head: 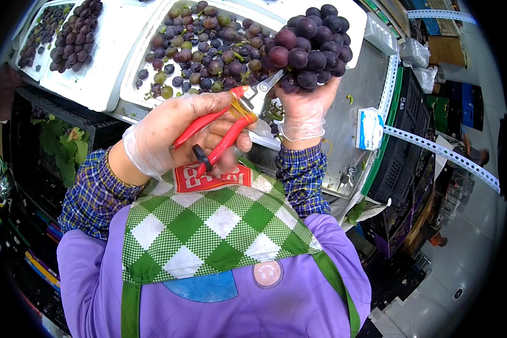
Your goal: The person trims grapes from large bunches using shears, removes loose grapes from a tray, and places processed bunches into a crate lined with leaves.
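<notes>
My left hand [169, 129], in a thin clear glove, lies palm up around red-handled pruning shears [228, 145], with yellow bands near their pivot. The handles are spread, and the metal tips reach the lower left edge of a dark purple grape bunch [314, 46]. My right hand [306, 103], also gloved, supports that bunch from below, its fingers mostly hidden by the fruit. Behind the shears, a white foam tray [129, 86] holds many loose purple and green grapes [203, 50] with bits of stem.
At upper left, another grape bunch [76, 40] lies on a white foam box [105, 67]. A black crate [97, 116] with vine leaves stands below it. On the metal table [338, 126] are keys [347, 175] and a blue-white packet [369, 129]. Black crates [399, 139] stand at right.
</notes>
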Available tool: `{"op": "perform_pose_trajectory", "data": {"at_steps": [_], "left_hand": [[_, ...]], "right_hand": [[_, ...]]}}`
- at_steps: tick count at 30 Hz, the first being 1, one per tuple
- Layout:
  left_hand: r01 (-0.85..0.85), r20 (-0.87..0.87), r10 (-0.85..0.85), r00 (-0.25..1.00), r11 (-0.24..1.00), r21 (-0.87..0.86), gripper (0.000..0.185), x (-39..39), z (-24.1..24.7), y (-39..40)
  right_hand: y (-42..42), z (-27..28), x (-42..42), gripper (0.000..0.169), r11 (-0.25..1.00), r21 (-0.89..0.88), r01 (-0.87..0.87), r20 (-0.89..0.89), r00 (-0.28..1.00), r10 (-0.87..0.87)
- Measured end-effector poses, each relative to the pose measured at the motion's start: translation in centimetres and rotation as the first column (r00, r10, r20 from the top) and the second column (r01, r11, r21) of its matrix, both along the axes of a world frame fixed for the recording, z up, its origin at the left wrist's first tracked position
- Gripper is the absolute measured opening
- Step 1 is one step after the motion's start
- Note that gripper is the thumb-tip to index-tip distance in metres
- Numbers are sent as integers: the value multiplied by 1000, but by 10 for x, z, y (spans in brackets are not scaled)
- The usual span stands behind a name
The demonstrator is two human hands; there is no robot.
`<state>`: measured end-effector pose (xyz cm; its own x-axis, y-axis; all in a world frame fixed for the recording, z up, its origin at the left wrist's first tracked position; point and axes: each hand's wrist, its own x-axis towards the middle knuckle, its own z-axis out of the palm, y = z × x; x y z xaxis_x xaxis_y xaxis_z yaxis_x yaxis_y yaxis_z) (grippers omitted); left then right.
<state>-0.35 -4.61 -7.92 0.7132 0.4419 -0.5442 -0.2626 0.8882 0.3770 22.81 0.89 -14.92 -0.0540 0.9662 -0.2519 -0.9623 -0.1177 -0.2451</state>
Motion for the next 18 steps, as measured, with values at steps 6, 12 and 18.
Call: {"op": "perform_pose_trajectory", "data": {"at_steps": [6,12,18], "left_hand": [[-12,2,12,1000,1000,-7,48,3,2,-1],[-16,-49,17,999,1000,17,49,11,9,-3],[59,-135,-39,990,986,153,50,16,13,-9]], "right_hand": [[-3,-5,4,58,997,39,60,59,996,-62],[-5,-2,2,57,989,18,149,97,984,-150],[-4,-9,8,57,993,67,101,43,994,-104]]}}
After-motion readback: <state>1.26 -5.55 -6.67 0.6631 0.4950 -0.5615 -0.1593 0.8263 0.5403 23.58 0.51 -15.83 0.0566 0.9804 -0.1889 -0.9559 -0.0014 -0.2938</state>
